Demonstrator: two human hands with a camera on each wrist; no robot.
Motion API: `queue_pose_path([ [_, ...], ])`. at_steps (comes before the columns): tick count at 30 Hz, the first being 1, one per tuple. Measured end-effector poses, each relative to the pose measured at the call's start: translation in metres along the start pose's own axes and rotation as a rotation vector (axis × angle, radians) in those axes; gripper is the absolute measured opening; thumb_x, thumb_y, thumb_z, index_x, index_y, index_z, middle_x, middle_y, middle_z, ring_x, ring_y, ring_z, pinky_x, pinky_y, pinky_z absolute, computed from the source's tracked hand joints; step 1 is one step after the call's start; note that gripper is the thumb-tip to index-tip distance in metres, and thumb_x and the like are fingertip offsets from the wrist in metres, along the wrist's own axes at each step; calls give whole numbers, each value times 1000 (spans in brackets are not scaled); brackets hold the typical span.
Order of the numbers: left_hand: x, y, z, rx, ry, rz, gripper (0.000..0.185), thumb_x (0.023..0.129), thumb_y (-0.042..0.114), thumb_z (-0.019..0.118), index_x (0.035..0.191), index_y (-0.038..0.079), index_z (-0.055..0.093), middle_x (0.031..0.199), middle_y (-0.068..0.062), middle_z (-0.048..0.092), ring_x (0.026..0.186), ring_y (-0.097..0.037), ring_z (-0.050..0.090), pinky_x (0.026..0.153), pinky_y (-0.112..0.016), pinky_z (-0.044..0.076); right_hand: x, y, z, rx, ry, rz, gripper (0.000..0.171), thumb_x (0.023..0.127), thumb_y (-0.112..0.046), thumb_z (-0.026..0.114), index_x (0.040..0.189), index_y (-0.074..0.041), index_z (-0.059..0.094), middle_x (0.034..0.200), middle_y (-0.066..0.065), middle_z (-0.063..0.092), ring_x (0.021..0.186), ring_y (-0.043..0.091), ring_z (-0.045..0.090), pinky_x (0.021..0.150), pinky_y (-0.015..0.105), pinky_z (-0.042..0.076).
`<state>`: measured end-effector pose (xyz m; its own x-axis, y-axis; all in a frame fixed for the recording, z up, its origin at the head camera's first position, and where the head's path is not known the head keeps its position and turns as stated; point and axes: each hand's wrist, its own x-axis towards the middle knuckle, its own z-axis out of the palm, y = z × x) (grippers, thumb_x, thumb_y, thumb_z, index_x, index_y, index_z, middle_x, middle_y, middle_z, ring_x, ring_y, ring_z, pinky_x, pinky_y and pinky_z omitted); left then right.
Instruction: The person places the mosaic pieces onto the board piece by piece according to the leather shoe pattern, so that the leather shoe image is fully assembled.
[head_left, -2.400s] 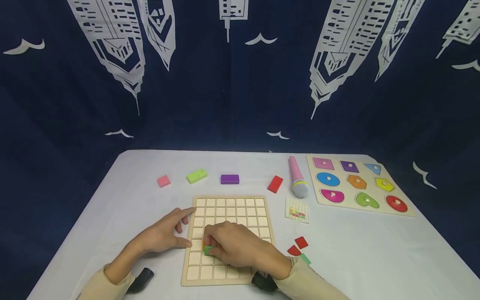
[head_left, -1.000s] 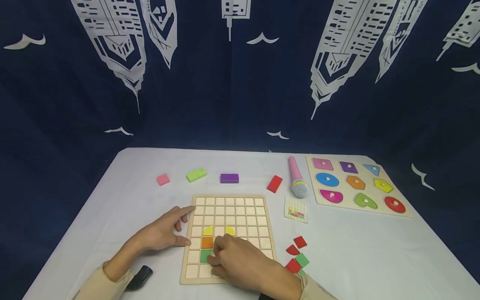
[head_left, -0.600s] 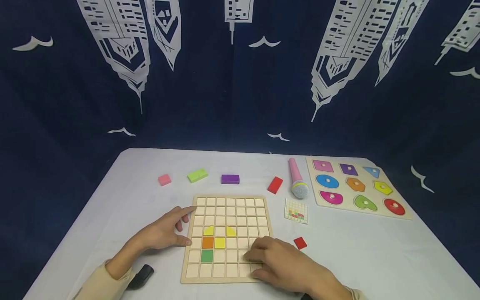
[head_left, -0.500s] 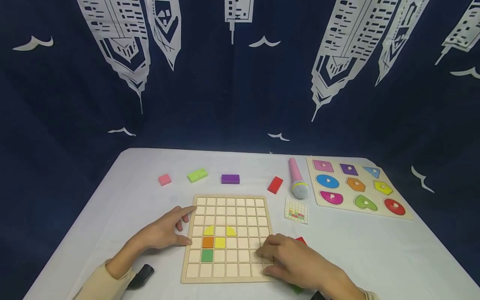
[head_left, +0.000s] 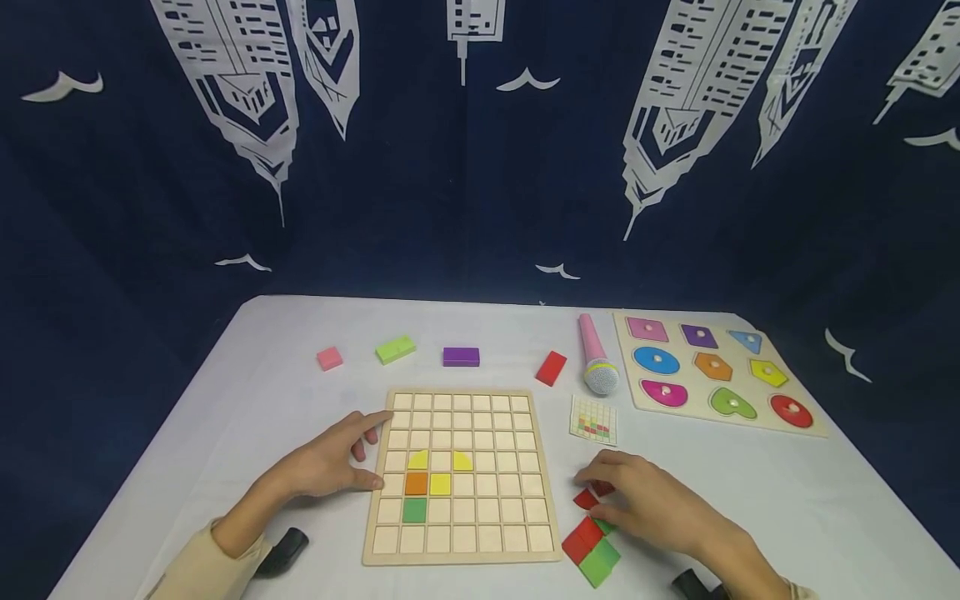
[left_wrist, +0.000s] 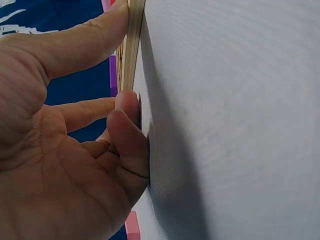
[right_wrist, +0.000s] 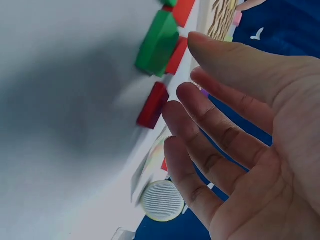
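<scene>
1. Clock directions are taken from the middle of the grid board, 12 being its far edge. The left hand sits at 9 o'clock, thumb and index finger spread: the index touches the board's edge near 10 o'clock, the thumb meets it at 9.
2. The right hand is at 3 o'clock, off the board and over loose tiles, its fingers loosely bent and apart from the thumb. I cannot tell whether a fingertip touches a tile.
3. The grid board lies flat between the hands. It bears 5 tiles — 2 yellow rounded pieces in the same row, then an orange square and a yellow square side by side, and a green square at 6 o'clock of the orange.
4. Red and green loose tiles cluster just beside the board at 4 o'clock, partly hidden by the right hand.
5. A printed card lies at 2 o'clock; a pink microphone and a 9-shape puzzle board lie farther out that way.
6. Beyond the far edge — a pink block at 10, lime at 11, purple at 12, red between 1 and 2.
</scene>
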<state>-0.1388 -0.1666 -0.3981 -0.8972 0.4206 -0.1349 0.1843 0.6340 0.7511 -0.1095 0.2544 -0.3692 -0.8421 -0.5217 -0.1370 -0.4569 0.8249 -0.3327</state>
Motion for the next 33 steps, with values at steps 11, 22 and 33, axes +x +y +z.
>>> queue_pose_path([
  [11, 0, -2, 1, -6, 4, -31, 90, 73, 11, 88, 150, 1, 41, 107, -6, 48, 90, -19, 46, 71, -26, 40, 5, 23, 1, 46, 36, -73, 31, 83, -13, 81, 112, -17, 75, 103, -13, 64, 90, 4, 56, 82, 25, 56],
  [22, 0, -2, 1, 14, 0, -25, 89, 74, 12, 87, 150, 3, 42, 107, -4, 49, 90, -19, 47, 71, -26, 40, 6, 28, 0, 3, 40, 76, 33, 77, -18, 86, 108, -17, 74, 98, -13, 66, 88, 7, 57, 84, 33, 57],
  [33, 1, 0, 1, 22, 14, -64, 89, 74, 12, 88, 150, 5, 43, 108, -3, 49, 90, -18, 47, 71, -28, 41, 27, -5, -7, 7, 82, -99, 17, 82, -23, 83, 90, -24, 68, 85, -18, 59, 83, 6, 53, 75, 25, 51],
])
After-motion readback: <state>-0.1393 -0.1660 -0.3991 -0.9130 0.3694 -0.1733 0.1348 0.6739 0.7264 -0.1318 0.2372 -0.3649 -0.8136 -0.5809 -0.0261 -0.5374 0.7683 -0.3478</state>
